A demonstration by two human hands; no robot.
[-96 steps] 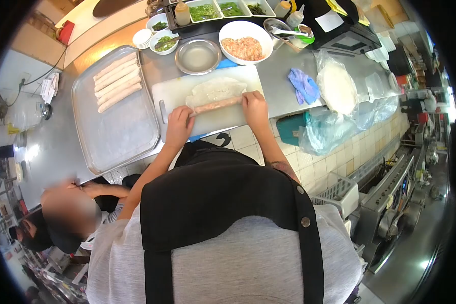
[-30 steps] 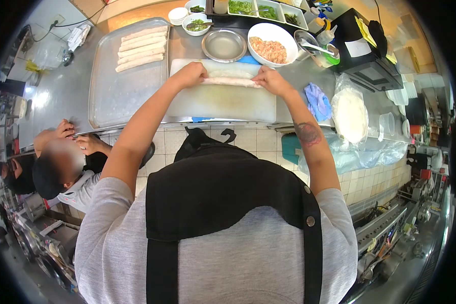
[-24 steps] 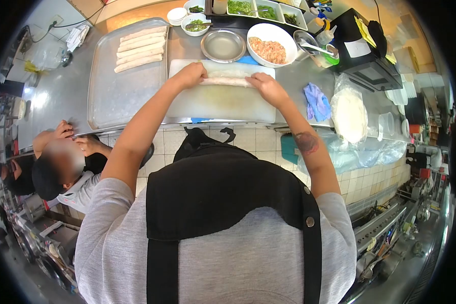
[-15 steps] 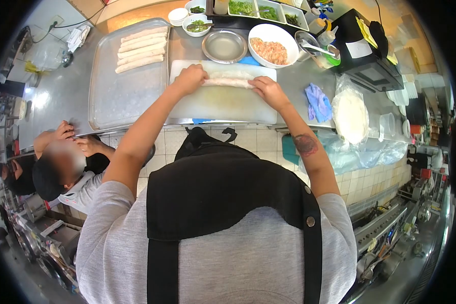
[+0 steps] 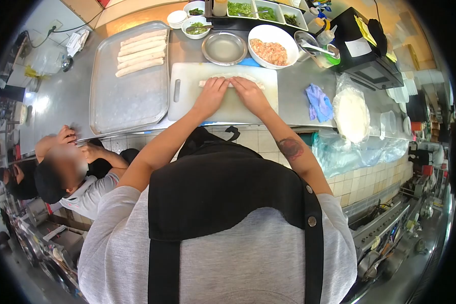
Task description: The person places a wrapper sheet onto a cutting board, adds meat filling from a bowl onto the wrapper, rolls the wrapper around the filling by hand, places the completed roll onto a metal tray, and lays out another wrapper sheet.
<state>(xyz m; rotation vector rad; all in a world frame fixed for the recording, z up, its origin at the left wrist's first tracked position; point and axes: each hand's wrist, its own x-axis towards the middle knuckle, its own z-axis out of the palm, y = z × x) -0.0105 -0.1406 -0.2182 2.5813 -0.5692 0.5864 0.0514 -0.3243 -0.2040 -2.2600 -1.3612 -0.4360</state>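
Note:
A pale, thin-skinned filled roll (image 5: 202, 83) lies lengthwise across the white cutting board (image 5: 187, 109). Both my hands are on its middle, close together, with their tips almost meeting. The fingers of my left hand (image 5: 214, 95) curve over the left half, while those of my right hand (image 5: 248, 95) bend over the right half. Each end of the roll sticks out past my hands; the stretch under the fingers is hidden. Just behind the board stand a round metal dish (image 5: 224, 47) and a white bowl of minced meat (image 5: 271, 52).
On the left a large metal tray (image 5: 129, 104) holds several finished rolls (image 5: 142, 51). White wrappers in plastic (image 5: 350, 114) and a blue cloth (image 5: 318, 103) lie to the right. Containers of chopped greens (image 5: 240, 8) stand behind. A co-worker (image 5: 55, 172) is at the left edge.
My hands have come from the roll's two ends to its middle, with the fingers now over its top. The board's handle slot on the left has come into view.

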